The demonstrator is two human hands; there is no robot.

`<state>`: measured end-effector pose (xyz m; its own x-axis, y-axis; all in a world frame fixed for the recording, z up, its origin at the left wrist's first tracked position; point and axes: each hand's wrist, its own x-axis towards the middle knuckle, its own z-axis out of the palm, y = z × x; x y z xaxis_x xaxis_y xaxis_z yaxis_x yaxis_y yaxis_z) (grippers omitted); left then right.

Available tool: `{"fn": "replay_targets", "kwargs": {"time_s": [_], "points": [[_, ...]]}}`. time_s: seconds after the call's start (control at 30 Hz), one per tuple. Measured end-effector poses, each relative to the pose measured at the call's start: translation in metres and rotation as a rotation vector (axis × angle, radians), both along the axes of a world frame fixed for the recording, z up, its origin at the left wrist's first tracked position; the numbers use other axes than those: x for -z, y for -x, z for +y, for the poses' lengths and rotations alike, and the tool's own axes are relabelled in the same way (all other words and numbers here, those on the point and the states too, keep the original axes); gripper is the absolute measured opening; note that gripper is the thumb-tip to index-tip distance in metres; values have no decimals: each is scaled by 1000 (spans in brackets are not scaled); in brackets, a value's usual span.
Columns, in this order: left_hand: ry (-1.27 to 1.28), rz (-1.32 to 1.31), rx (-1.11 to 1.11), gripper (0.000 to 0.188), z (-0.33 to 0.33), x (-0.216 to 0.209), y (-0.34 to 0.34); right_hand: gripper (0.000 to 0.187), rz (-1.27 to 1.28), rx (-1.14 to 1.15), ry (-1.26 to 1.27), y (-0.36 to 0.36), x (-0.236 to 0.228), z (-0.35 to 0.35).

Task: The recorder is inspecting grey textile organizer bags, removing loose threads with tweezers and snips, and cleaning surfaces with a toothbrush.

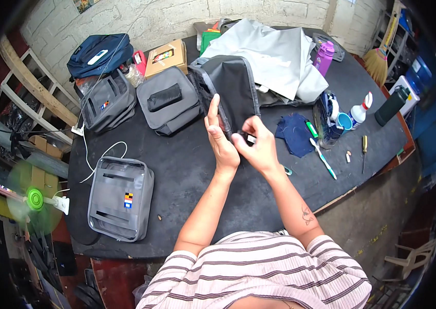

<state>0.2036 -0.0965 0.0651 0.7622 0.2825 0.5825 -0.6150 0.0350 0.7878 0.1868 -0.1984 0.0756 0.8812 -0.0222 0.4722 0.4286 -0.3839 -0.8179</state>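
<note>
A dark grey fabric bag (232,77) with a lighter trim stands tilted in front of me at the middle of the table. My left hand (220,141) is held edge-on with its fingers stretched up along the bag's left side. Close beside it, my right hand (257,144) has its fingers curled and pinched at the bag's lower edge. Between the right fingers shows a small dark piece with a white spot; its kind is hidden by the fingers. A grey bag with a black pouch (169,100) on top lies just left of them.
Nearer left lies a clear-fronted grey case (120,198); another grey bag (109,100) sits behind it. Grey sheeting (269,51) covers the back. To the right are a blue cloth (295,134), toothbrush (323,158), screwdriver (364,154), spray bottle (360,112) and dark green bottle (392,105). A fan (35,198) spins at left.
</note>
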Motion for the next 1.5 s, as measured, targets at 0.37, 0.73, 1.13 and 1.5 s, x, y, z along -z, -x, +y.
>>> {"fn": "replay_targets", "kwargs": {"time_s": [0.37,0.73,1.13,1.5], "points": [[-57,2,-75,81,1,3,-3,29,-22,-15,78,-4,-11,5],[-15,-7,-57,80,0,3,-4,27,-8,14,59,-5,-9,4],[-30,-4,-77,78,1,-6,1,28,41,-14,-21,-5,-18,13],[-51,-17,-94,77,3,2,-1,28,-75,21,63,-5,-21,17]]}}
